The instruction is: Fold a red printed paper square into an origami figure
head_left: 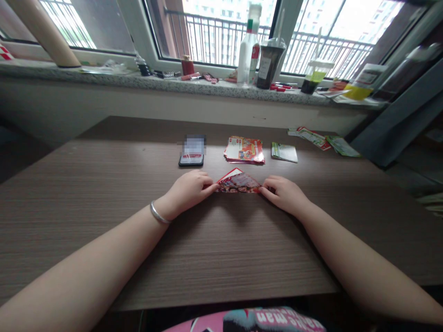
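A red printed paper, folded into a flat triangle, lies on the brown wooden table. My left hand pinches its left corner with curled fingers; a silver bangle sits on that wrist. My right hand pinches the right corner the same way. Both hands press the paper down on the table.
Behind the paper lie a phone, a stack of red leaflets, a green leaflet and more leaflets at the far right. The windowsill holds a bottle, drink cups and small items. A cardboard tube leans at the left.
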`<state>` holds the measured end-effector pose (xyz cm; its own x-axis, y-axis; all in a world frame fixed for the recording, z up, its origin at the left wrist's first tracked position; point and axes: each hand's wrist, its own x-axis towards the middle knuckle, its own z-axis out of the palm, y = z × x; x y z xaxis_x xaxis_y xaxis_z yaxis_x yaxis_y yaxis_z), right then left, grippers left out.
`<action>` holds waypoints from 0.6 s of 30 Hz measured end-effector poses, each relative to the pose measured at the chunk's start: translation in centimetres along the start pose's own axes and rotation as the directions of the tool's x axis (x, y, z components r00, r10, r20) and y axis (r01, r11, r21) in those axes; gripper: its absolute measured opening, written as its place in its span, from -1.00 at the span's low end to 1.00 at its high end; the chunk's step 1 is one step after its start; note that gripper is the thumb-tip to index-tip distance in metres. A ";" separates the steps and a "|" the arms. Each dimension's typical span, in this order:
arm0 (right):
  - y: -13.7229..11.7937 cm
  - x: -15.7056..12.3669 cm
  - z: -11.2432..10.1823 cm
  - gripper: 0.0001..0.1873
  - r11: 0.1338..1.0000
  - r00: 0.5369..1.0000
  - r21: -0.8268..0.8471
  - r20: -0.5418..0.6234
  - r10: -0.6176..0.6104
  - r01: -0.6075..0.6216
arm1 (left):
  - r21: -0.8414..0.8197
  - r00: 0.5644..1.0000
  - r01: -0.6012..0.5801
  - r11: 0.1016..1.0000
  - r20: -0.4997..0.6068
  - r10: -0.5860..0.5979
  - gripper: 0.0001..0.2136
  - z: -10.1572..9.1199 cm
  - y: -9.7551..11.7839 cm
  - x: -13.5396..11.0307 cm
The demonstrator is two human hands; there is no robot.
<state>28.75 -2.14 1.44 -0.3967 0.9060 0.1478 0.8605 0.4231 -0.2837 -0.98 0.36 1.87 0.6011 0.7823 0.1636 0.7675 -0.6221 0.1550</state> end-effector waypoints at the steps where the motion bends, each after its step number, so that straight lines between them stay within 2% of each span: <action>1: -0.1 0.1 0.1 -0.67 1.000 1.000 -0.008 -0.007 0.009 -0.009 | -0.012 1.000 0.009 1.000 -0.005 -0.010 -0.65 0.1 0.1 0.0; 5: -0.6 0.6 0.6 -0.61 0.996 0.995 -0.039 -0.059 0.075 -0.077 | -0.045 0.996 0.084 0.995 -0.037 -0.085 -0.63 0.4 0.5 0.1; 9: -0.8 1.1 1.1 -0.59 0.990 0.989 -0.051 -0.068 0.130 -0.134 | -0.002 0.988 0.148 0.989 -0.050 -0.148 -0.64 0.6 0.8 0.4; 18: -1.0 1.4 1.4 -0.69 0.968 0.967 -0.041 -0.066 0.245 -0.248 | 0.159 0.991 0.124 0.979 -0.069 -0.114 -0.64 0.9 0.7 0.5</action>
<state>26.84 -1.25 0.57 -0.1517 0.9790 0.1362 0.9445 0.1842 -0.2719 0.03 0.36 1.17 0.4928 0.8440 0.2117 0.8616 -0.5073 0.0171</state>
